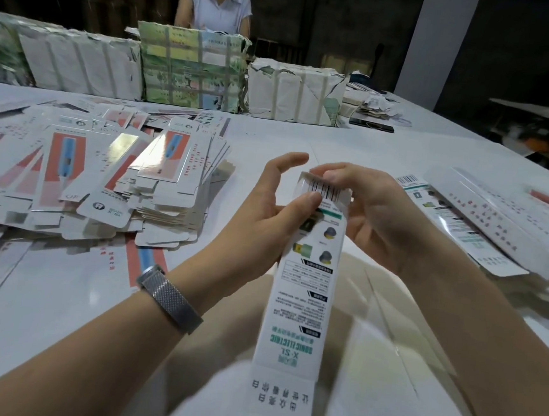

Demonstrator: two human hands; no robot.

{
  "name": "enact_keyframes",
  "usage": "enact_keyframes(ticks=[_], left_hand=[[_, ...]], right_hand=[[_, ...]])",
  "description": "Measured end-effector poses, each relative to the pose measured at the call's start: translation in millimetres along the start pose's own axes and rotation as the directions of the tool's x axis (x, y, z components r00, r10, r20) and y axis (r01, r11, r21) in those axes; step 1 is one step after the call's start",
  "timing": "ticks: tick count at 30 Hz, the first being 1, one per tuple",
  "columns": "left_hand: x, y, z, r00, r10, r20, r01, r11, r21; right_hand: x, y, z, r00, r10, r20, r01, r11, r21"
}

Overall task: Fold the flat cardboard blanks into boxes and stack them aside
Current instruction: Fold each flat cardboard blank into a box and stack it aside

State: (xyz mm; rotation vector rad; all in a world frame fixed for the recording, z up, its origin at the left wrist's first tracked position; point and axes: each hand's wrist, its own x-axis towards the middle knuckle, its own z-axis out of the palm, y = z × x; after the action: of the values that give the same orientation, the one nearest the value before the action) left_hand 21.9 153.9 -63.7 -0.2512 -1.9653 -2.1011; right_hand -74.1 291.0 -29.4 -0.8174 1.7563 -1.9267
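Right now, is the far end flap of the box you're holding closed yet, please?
Not fully closed: the barcode flap is bent over the box end, with the left hand thumb and right hand fingers pressing it.

- A long white box is held upright over the white table, its barcoded top flap bent over.
- The left hand grips the box from the left, thumb pressed on the barcode flap; a silver mesh band circles that wrist.
- The right hand curls its fingers over the flap from the right.
- Left of the box sprawls a heap of flat blanks.
- Right of the box lie folded boxes.
- Beyond the box stand wrapped bundles, with a seated person behind them.
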Motion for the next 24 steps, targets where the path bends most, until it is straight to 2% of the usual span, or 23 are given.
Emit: enact_keyframes(ticks=[2,8,13,20,24], left_hand=[[-1,0,0,1.000,-0.009,0.020,0.009,1.000,0.003],[-1,2,0,0.998,-0.023,0.064,0.023,1.000,0.011],[-1,2,0,0.994,-0.048,0.094,0.045,0.999,0.028],[-1,4,-4,0.999,0.001,0.050,-0.004,0.998,0.065],[-1,5,-4,0.999,0.024,0.043,-0.026,0.998,0.062]], right_hand=[[-1,-2,0,1.000,-0.009,0.002,0.009,1.000,-0.011],[0,3,2,0.982,-0.166,-0.094,0.159,0.984,-0.075],[1,2,-2,0.972,-0.203,-0.118,0.184,0.971,-0.153],[-1,-7,-17,0.989,-0.142,0.047,0.149,0.962,-0.228],[-3,-8,-22,0.984,-0.149,0.094,0.169,0.945,-0.278]])
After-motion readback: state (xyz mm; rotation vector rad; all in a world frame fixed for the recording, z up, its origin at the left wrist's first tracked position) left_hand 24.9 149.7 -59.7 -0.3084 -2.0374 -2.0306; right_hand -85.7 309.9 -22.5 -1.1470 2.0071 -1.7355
